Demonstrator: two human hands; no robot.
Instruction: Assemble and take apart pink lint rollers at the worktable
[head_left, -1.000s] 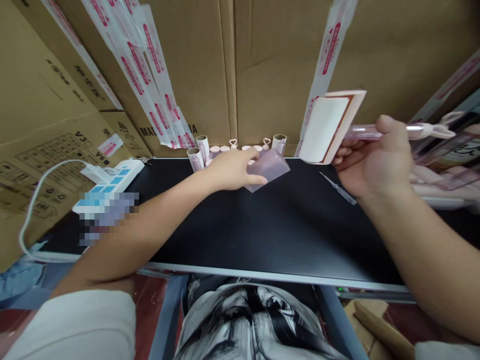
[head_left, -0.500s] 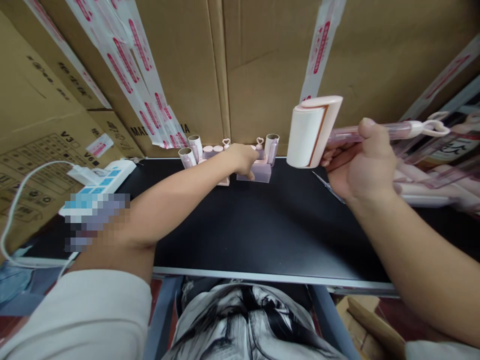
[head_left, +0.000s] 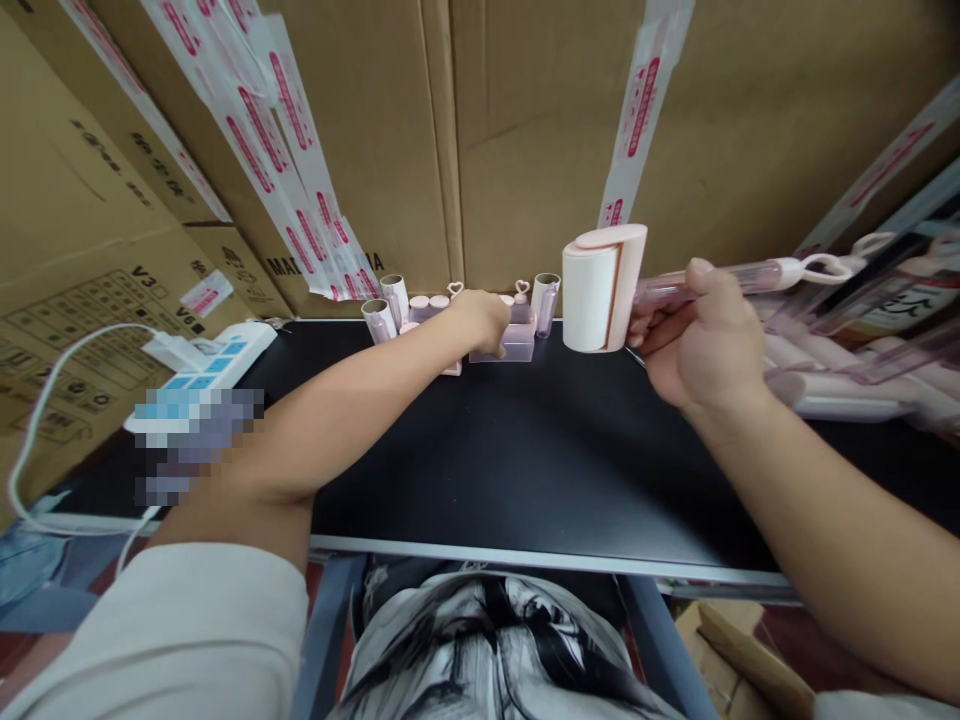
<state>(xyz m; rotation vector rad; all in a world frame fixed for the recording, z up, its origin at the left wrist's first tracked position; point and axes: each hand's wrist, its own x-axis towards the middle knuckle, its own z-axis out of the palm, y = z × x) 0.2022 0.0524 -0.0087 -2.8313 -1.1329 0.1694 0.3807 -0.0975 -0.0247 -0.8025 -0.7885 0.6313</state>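
Note:
At the back of the table, my left hand is closed around a translucent pink case, thumb at its front and the other fingers mostly hidden. Higher and to the right, my right hand grips the translucent pink handle of a lint roller. Its white roll and pale pink head are tilted up, clear of the table. Beside my left hand stand small lint rollers, including a white roll on the right and another roll on the left. My left forearm partly covers this group.
Several pink lint rollers lie piled at the right. A white power strip with a plugged-in cable rests at the left of the black table. Taped cardboard boxes wall off the back.
My right hand has moved a little left and down with the lint roller. My left hand stays at the pink case, which has shifted slightly left.

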